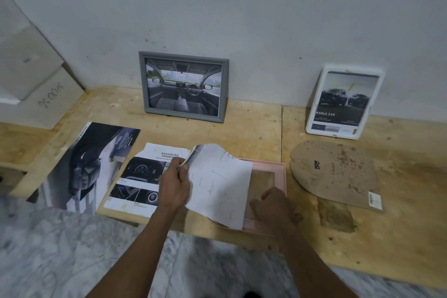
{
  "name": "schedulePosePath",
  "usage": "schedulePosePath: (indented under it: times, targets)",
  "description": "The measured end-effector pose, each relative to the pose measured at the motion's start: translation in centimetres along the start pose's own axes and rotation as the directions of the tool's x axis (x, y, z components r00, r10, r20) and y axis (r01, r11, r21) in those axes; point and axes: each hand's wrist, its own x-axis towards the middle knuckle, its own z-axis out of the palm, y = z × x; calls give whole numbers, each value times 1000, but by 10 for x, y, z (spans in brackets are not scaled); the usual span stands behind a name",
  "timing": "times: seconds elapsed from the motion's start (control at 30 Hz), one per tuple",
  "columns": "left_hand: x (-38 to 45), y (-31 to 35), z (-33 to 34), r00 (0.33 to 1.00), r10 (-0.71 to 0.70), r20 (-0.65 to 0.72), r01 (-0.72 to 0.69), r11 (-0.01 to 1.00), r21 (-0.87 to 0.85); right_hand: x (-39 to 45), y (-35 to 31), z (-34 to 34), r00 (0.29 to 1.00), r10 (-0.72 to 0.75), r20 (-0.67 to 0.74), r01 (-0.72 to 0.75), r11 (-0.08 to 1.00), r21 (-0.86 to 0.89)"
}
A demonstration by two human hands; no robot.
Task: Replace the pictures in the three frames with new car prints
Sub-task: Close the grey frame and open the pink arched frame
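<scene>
A pink frame [268, 166] lies face down on the plywood board. My left hand [174, 182] pinches the top left edge of a cut paper sheet [219, 184], white side up, and holds it tilted over the frame's left half. My right hand [274, 203] rests on the frame's lower right part, fingers curled against it. A grey frame [223, 89] with a car-interior print leans on the wall. A white frame [312, 113] with a two-car print leans further right.
A cut brochure page [135, 181] and a large car brochure [92, 164] lie left of my hands. A brown arched backing board [333, 172] lies to the right. White boxes [36, 84] stack at far left. The plywood [254, 128] ends near me, marble floor [60, 249] below.
</scene>
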Motion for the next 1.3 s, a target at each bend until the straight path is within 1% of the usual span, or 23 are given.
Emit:
schedulePosePath:
  times: [0.1,0.23,0.33,0.4,0.47,0.53,0.57,0.6,0.63,0.7,0.73,0.77,0.8,0.83,0.87,0.9,0.93,0.97,1.03,1.1,1.17,1.27,1.3]
  targets:
    - [5,-2,-10,999,-16,-42,14,999,-53,-3,0,1,1000,-15,-23,13,994,-107]
    - [21,-7,-24,991,-89,-101,76,989,-125,-7,-4,-5,999,-31,10,32,992,-120]
    - [30,1,-28,996,-91,7,90,978,-187,-9,-9,-12,999,-33,39,39,986,-164]
    - [33,10,-29,994,-70,83,89,965,-248,-14,-13,-24,995,-100,28,103,982,-161]
    - [36,19,-27,988,-56,147,95,956,-278,-17,-16,-40,986,-163,18,163,987,0]
    - [38,27,-26,979,-45,197,103,950,-296,-11,-18,-57,984,-165,-71,178,949,259]
    - [40,31,-26,976,-39,216,106,945,-310,-7,-20,-63,985,-133,-112,167,902,397]
    - [41,35,-27,972,-28,234,105,940,-326,-5,-23,-69,990,-90,-104,132,837,532]
    - [43,40,-28,968,-12,252,101,934,-342,-6,-28,-74,998,-54,-41,67,745,663]
    - [46,48,-29,959,7,285,105,921,-376,-6,-31,-80,989,-60,137,-88,510,856]
    - [48,51,-30,954,13,299,107,919,-380,-6,-31,-83,970,-103,220,-160,409,898]
    - [49,53,-33,949,21,314,103,921,-375,-8,-31,-88,946,-163,282,-211,354,911]
    - [51,54,-36,945,31,324,96,924,-370,-10,-30,-89,928,-218,303,-209,371,905]
    - [53,54,-39,943,37,330,96,921,-378,-12,-31,-90,911,-287,296,-153,432,889]
    - [54,54,-44,944,31,329,104,917,-385,-12,-34,-87,901,-347,259,-42,526,850]
    - [56,54,-50,948,3,320,128,912,-390,-14,-38,-84,894,-397,210,70,584,809]
    - [59,53,-56,950,-62,305,182,905,-384,-15,-44,-79,894,-414,169,133,607,784]
    - [60,53,-64,948,-148,283,256,881,-397,-15,-52,-72,902,-410,137,145,586,797]
    - [64,47,-79,906,-316,281,415,789,-453,-20,-72,-57,929,-359,84,125,520,845]
    - [66,34,-96,857,-390,337,513,719,-470,-30,-97,-40,937,-345,46,127,461,878]
    - [69,16,-113,841,-419,344,541,676,-501,-45,-126,-22,941,-335,45,119,453,884]
    - [82,-18,-143,842,-499,206,516,632,-578,-69,-170,11,951,-297,85,72,479,875]
    - [88,-30,-155,829,-538,154,516,628,-582,-74,-184,25,949,-304,78,88,497,863]
